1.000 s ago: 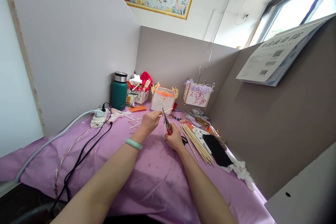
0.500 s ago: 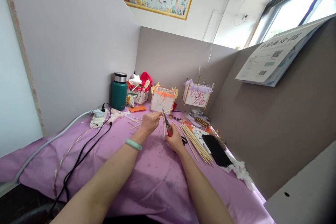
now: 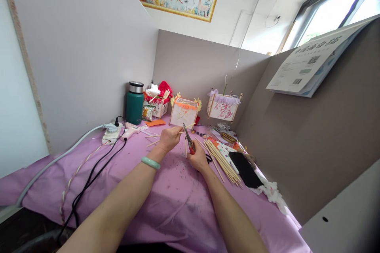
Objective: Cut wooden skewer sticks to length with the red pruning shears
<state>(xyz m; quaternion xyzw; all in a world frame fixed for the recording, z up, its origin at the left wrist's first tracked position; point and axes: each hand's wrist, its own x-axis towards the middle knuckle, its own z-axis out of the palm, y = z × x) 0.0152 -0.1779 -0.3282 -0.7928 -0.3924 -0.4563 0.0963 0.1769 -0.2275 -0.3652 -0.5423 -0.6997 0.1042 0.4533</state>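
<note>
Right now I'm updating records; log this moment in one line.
left hand: holds stick; right hand: holds red-handled pliers; pliers: at stick; nearby: loose sticks

Red-handled pliers (image 3: 189, 139), pale tan sticks (image 3: 223, 163), purple cloth (image 3: 175, 201) (dark-speckled), green bangle (image 3: 151, 163)

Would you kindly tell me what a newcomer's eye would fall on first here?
Probably the orange-fringed lantern at the back and the purple-fringed lantern to its right. Next, at the centre, the right hand grips pliers and the left hand a stick. The green bottle at back left also stands out.
</note>
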